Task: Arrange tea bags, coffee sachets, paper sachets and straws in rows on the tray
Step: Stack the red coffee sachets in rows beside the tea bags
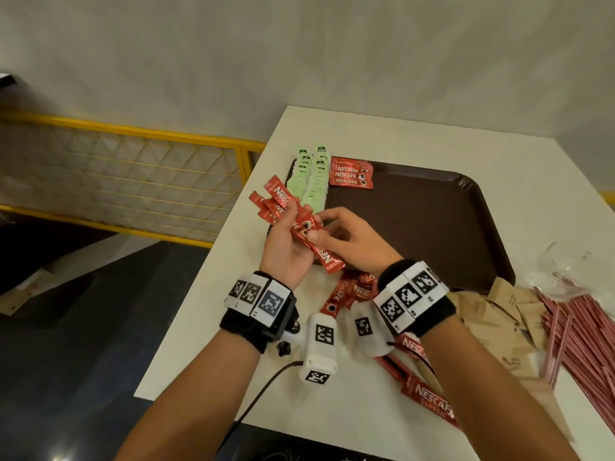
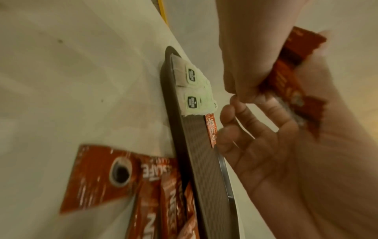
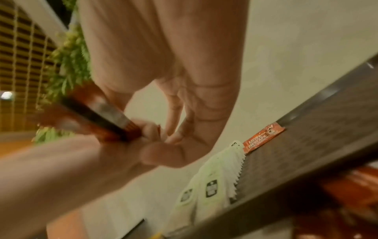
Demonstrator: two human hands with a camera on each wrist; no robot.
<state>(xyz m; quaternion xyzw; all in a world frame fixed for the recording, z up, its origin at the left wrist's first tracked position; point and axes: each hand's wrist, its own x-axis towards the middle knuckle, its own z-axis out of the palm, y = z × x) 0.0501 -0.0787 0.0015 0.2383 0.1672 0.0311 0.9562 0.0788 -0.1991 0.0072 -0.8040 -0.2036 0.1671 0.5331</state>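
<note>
Left hand (image 1: 289, 251): fingers curled round a fan of red coffee sachets (image 1: 286, 211), held above the tray's near-left corner. Right hand (image 1: 346, 239): thumb and fingertips pinched one sachet of that fan. Brown tray (image 1: 432, 227): two rows of green tea bags (image 1: 307, 181) along its left edge, three coffee sachets (image 1: 351, 176) beside them at the far edge. Table's near edge: loose coffee sachets (image 1: 429, 394); near-right corner: paper sachets (image 1: 492, 311), straws (image 1: 579, 341).

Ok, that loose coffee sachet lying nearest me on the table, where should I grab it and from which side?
Pinch the coffee sachet across its narrow width near the middle, coming straight down from above. It lies flat on the table, long and thin, so only its two long edges give the fingers something to close on. Its near end looks free; the far end runs under the right forearm, toward other sachets.
</note>
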